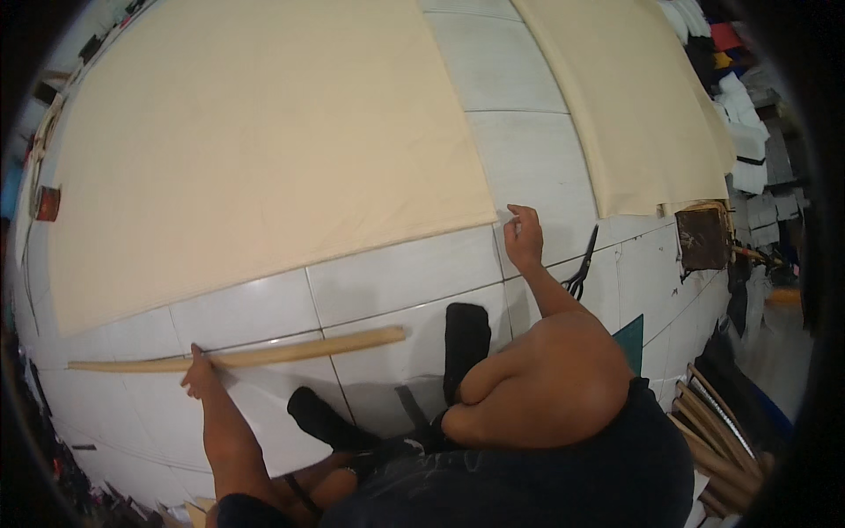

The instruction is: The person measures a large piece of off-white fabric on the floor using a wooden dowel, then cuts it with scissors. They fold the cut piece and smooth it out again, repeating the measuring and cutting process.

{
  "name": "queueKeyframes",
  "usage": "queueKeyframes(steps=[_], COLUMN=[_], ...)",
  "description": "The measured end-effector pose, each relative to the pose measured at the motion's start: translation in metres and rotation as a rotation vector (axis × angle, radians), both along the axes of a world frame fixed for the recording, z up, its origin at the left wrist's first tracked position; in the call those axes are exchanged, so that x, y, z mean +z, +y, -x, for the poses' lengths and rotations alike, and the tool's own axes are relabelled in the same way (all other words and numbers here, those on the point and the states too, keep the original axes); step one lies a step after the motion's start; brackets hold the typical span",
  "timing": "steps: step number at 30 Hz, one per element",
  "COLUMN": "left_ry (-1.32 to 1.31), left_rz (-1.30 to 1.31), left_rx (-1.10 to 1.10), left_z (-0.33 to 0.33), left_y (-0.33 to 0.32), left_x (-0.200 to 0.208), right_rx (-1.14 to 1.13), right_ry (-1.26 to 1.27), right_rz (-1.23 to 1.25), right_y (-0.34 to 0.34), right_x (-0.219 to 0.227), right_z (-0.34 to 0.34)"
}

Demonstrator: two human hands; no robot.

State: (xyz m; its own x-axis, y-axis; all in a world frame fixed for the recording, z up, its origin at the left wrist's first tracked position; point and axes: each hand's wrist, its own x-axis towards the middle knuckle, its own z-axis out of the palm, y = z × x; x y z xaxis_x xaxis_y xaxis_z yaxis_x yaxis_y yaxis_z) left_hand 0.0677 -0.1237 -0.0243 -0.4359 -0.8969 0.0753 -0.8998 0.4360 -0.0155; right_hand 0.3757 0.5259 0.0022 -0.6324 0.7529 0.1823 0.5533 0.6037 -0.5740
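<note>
A large cream fabric sheet lies spread over a white tiled floor. My left hand presses on a long wooden stick that lies across the tiles below the fabric. My right hand reaches to the fabric's near right corner and pinches a small white piece, maybe chalk, between its fingers. My knees and dark socked feet rest on the tiles between my arms.
A second cream sheet lies to the right. Black scissors lie on the tiles beside my right forearm. A dark brown square block sits at the right, wooden sticks are stacked at the lower right, folded clothes are piled at the far right.
</note>
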Motion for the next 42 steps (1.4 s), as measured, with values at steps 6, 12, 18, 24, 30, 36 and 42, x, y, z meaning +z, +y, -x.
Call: queueKeyframes(steps=[6, 12, 18, 24, 30, 36, 42], left_ry=[0.514, 0.946, 1.107, 0.722, 0.789, 0.745, 0.643], left_rz=[-0.499, -0.894, -1.296, -0.994, -0.847, -0.678, -0.273], left_rx=[-0.355, -0.46, -0.687, -1.122, -0.663, -0.447, -0.431], left_z=[0.002, 0.031, 0.014, 0.026, -0.052, -0.077, -0.077], left_y=[-0.058, 0.158, 0.33, 0.314, 0.197, 0.142, 0.106], left_x=[-0.023, 0.077, 0.163, 0.129, 0.024, 0.005, 0.004], right_rx=[0.583, 1.091, 0.987, 0.698, 0.748, 1.069, 1.404], right_ry=[0.077, 0.048, -0.179, -0.221, -0.302, -0.332, -0.344], right_rz=[0.104, -0.212, 0.14, 0.115, -0.243, -0.384, -0.311], right_y=[-0.077, -0.156, -0.186, -0.098, -0.081, -0.114, -0.135], right_x=[0.025, 0.123, 0.16, 0.107, 0.062, 0.043, 0.046], right_z=[0.065, 0.138, 0.23, 0.299, 0.353, 0.336, 0.232])
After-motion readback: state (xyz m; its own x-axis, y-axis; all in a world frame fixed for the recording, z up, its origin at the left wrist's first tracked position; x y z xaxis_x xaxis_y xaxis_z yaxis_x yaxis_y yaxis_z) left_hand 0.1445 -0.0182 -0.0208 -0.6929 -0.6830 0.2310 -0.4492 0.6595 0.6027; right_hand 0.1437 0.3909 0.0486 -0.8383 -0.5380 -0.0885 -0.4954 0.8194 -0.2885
